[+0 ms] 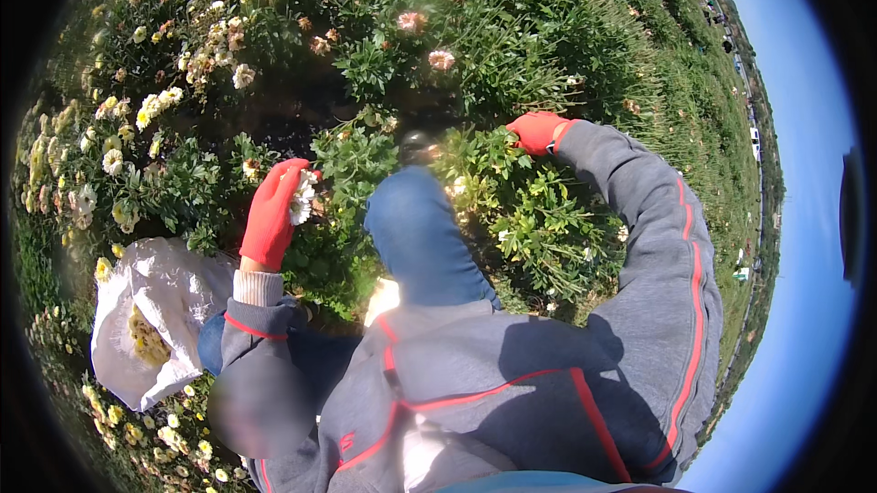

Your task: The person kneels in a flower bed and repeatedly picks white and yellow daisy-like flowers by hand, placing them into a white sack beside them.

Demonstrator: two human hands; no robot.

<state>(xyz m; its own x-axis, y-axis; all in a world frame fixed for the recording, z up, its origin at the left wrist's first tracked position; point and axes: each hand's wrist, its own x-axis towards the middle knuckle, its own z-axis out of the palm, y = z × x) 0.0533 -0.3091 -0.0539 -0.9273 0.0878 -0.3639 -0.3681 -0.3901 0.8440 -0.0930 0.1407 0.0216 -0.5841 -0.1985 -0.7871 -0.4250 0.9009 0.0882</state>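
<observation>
Two red gloves cover the hands. My left hand, left of the knee, has its fingers curled around several white flower heads. A white woven sack, its mouth open, lies below and left of that hand, with yellowish flower heads inside. On the right, my right hand reaches to the top of a leafy green plant; its fingertips are partly hidden among the leaves, so whether it grips anything is unclear.
Rows of flowering plants with white, yellow and pink blooms surround me. Dense green stems stand beyond my right hand. My jeans-clad knee juts forward between the plants. Far right, a white vehicle stands by the field's edge.
</observation>
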